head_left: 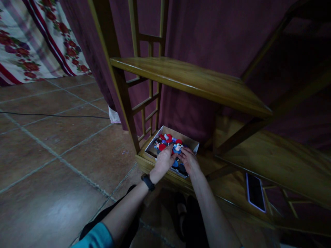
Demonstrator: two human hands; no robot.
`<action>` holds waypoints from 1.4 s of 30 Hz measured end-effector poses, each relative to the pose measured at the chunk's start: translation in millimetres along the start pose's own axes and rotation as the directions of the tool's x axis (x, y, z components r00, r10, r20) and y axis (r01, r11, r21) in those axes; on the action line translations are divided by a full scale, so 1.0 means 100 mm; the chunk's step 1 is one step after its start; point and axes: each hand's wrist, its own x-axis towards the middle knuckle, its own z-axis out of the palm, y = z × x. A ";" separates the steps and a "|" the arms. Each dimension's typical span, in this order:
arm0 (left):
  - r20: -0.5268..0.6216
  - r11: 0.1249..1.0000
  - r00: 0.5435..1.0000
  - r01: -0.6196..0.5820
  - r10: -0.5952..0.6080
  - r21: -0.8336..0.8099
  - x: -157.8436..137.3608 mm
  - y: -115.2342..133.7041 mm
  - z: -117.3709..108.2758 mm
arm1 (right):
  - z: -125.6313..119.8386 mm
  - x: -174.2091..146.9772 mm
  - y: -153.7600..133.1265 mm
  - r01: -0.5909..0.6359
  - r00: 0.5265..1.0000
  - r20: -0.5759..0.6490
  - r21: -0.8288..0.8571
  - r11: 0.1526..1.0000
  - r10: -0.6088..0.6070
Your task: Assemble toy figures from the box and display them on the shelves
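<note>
A shallow open cardboard box (pixel 155 138) stands on the low wooden shelf, with several small toy figures in red, blue, white and black inside. My left hand (pixel 165 160) reaches over its front edge, fingers bent in at a blue-and-white toy figure (pixel 178 148). From the other side my right hand (pixel 189 160) has its fingertips on the same figure, so it sits between both hands. A red-and-white toy figure (pixel 168 137) lies behind it. Parts of the nearer toys are hidden under my hands. A dark watch (pixel 148 182) is on my left wrist.
Above the box juts a wooden shelf board (pixel 176 72), with a lattice side panel (pixel 146 106) at the left. A phone (pixel 255 192) lies on the low shelf to the right. A black cable (pixel 57 115) crosses the tiled floor (pixel 51 179). Purple curtain (pixel 196 44) hangs behind.
</note>
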 end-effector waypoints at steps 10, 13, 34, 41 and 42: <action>0.029 0.983 0.999 -0.040 0.036 0.179 -0.05 0.06 -0.03 | 0.01 0.00 0.00 0.025 1.000 -0.016 0.041 0.999 -0.025; 0.055 0.960 0.997 -0.062 0.048 0.272 -0.05 0.07 -0.03 | 0.01 -0.01 0.00 0.033 0.999 -0.004 0.061 0.998 -0.033; 0.051 0.968 0.998 -0.034 0.022 0.248 0.02 -0.02 0.01 | 0.00 -0.02 0.02 0.066 0.997 0.033 0.062 0.996 -0.068; 0.070 0.960 0.997 -0.007 -0.013 0.280 0.00 0.03 -0.04 | 0.03 -0.04 0.00 0.100 0.994 0.035 0.036 0.994 -0.101; 0.072 0.960 0.997 -0.010 -0.011 0.279 0.00 0.03 -0.04 | 0.03 -0.05 0.00 0.106 0.994 0.035 0.029 0.994 -0.106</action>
